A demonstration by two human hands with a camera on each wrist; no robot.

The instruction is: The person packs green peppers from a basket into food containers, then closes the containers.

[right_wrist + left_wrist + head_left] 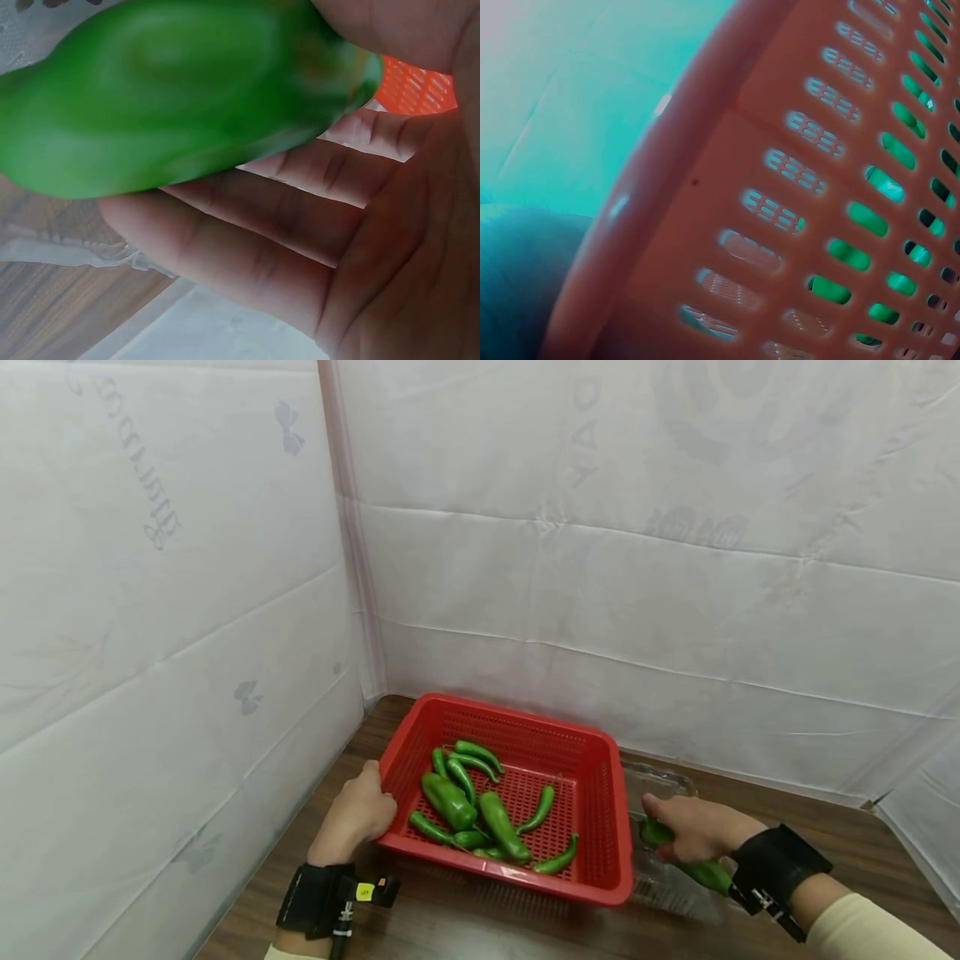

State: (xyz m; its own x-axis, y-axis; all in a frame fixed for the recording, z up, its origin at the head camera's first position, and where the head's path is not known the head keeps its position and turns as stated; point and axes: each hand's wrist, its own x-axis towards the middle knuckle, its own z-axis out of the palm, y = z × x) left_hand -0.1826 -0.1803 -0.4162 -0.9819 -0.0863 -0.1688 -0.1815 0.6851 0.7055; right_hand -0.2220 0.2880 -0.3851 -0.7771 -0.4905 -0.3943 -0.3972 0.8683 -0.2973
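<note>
A red slotted basket point(607, 827) sits on the wooden table and holds several green peppers point(448, 800). My left hand point(358, 810) grips the basket's left rim; the left wrist view shows only the basket wall point(727, 202) close up. Just right of the basket, my right hand point(693, 828) is curled round a green pepper point(705, 872) over a clear plastic tray point(670, 779). In the right wrist view that pepper point(172, 97) fills the frame, held between thumb and fingers point(270, 217), with the basket point(416, 86) behind.
White padded walls point(600, 568) close in the table at the back and left, meeting in a corner behind the basket. Bare wooden tabletop point(487, 931) shows in front of the basket and to the far right.
</note>
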